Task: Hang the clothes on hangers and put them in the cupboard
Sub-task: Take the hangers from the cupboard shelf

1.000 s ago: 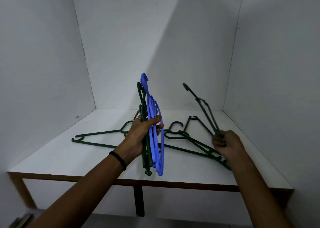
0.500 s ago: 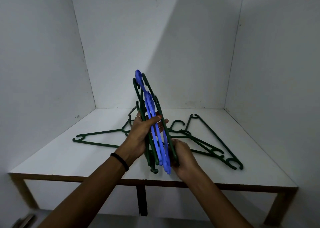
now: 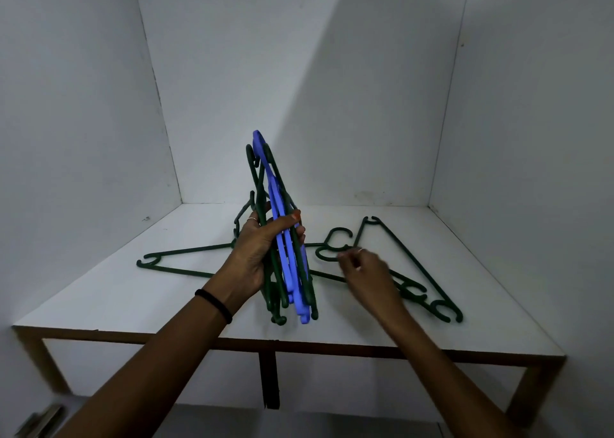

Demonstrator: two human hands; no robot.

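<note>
From the head view, the left hand [image 3: 257, 254] is gripping a bundle of hangers [image 3: 285, 238], green and blue, holding it upright above the white shelf [image 3: 99, 294] of the cupboard. The right hand [image 3: 363, 269] is hovering over the loose green hangers [image 3: 412, 268] lying on the shelf to the right; it is blurred, so whether its fingers are touching one cannot be told. Another green hanger [image 3: 179, 261] is lying flat on the left.
</note>
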